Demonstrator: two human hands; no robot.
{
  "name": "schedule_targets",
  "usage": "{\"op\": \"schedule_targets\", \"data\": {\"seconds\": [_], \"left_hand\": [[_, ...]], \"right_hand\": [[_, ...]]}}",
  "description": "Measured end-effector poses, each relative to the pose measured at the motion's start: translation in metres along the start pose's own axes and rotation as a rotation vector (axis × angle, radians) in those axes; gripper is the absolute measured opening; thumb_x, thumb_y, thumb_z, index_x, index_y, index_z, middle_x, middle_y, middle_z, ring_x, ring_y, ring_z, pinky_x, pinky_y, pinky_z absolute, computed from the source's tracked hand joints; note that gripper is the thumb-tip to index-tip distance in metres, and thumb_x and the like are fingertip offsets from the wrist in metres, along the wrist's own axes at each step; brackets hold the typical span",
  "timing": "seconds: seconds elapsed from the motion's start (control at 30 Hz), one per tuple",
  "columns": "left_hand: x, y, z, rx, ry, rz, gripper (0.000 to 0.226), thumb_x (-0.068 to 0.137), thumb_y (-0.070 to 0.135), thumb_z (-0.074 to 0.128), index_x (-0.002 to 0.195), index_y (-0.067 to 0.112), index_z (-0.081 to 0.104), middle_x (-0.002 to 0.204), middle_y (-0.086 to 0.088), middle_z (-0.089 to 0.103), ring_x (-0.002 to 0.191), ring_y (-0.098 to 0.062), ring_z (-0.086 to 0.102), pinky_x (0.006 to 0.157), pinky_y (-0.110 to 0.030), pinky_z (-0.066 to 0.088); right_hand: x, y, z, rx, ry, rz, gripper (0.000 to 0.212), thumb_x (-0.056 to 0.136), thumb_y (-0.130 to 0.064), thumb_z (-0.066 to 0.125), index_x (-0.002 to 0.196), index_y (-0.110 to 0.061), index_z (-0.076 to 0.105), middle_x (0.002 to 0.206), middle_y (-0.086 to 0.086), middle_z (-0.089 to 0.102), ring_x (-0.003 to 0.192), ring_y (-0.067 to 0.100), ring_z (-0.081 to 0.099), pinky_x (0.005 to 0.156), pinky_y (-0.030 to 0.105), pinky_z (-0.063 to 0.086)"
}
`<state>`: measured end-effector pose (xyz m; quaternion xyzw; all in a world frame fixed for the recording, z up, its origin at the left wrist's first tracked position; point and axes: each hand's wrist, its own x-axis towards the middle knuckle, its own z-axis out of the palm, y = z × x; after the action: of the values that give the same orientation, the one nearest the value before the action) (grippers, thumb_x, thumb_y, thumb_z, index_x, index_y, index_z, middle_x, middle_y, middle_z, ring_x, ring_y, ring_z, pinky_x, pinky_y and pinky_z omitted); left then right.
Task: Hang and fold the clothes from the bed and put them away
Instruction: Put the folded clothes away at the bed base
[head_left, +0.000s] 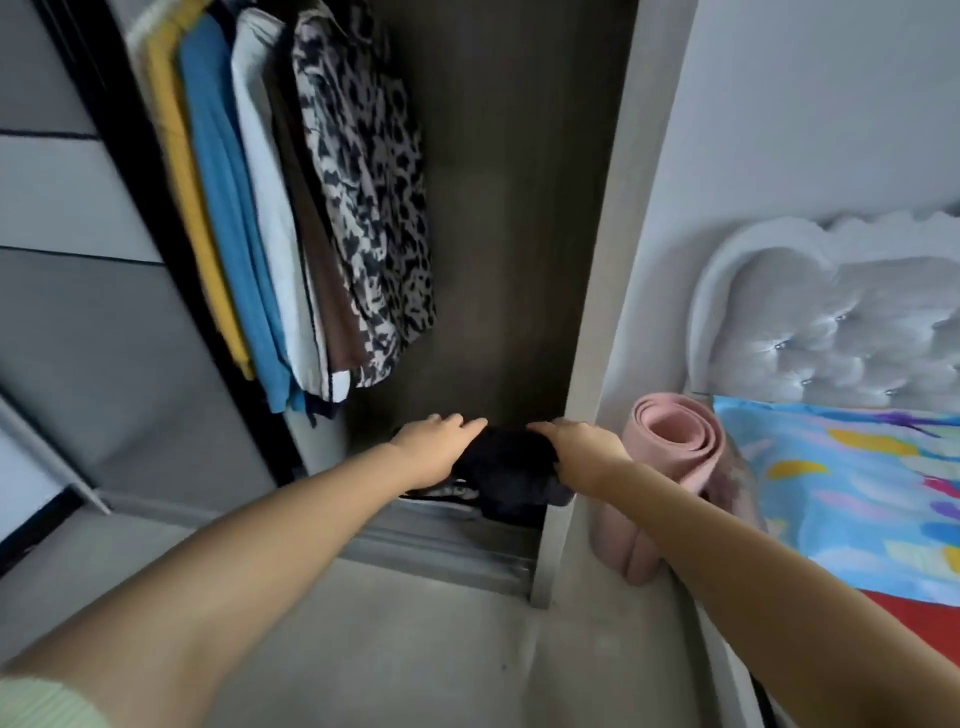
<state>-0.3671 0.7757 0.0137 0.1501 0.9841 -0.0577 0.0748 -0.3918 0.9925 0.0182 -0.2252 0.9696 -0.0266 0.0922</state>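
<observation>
Beside a rolled pink mat, both hands, left hand and right hand, are gripping a folded dark garment inside the wardrobe under hanging clothes.

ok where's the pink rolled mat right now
The pink rolled mat stands on end at the right of the head view, between the wardrobe's side panel and the bed, beside the right hand.

Two bare forearms in view, no watch, rings or bracelets visible on either. Left hand and right hand both bare, no gloves, nails too blurred to tell. Pale green ribbed knit sleeve shows at the lower left corner, on the left upper arm, pushed up above the elbow. Right arm's sleeve is out of frame.
</observation>
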Motion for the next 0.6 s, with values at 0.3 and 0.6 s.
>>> {"op": "schedule_targets", "data": {"seconds": [0.3, 0.6], "left_hand": [[-0.010, -0.111, 0.073, -0.145, -0.173, -0.138, 0.066, 0.093, 0.016, 0.045, 0.151, 0.024, 0.014, 0.136, -0.015, 0.043, 0.119, -0.036, 0.047, 0.078, -0.037, 0.040], [0.125, -0.172, 0.152, -0.291, -0.426, -0.086, 0.060, 0.096, 0.017, 0.044, 0.150, 0.025, 0.021, 0.138, -0.015, 0.046, 0.118, -0.036, 0.052, 0.089, -0.037, 0.043]], "right_hand": [[0.108, -0.088, 0.052, 0.031, -0.131, -0.157, 0.059, 0.085, -0.012, 0.055, 0.136, -0.037, 0.044, 0.132, 0.000, 0.054, 0.118, 0.027, 0.054, 0.090, 0.042, 0.050], [0.251, -0.053, 0.135, 0.127, -0.329, -0.117, 0.060, 0.088, -0.015, 0.049, 0.138, -0.046, 0.040, 0.127, -0.002, 0.058, 0.114, 0.026, 0.057, 0.089, 0.038, 0.051]]}}
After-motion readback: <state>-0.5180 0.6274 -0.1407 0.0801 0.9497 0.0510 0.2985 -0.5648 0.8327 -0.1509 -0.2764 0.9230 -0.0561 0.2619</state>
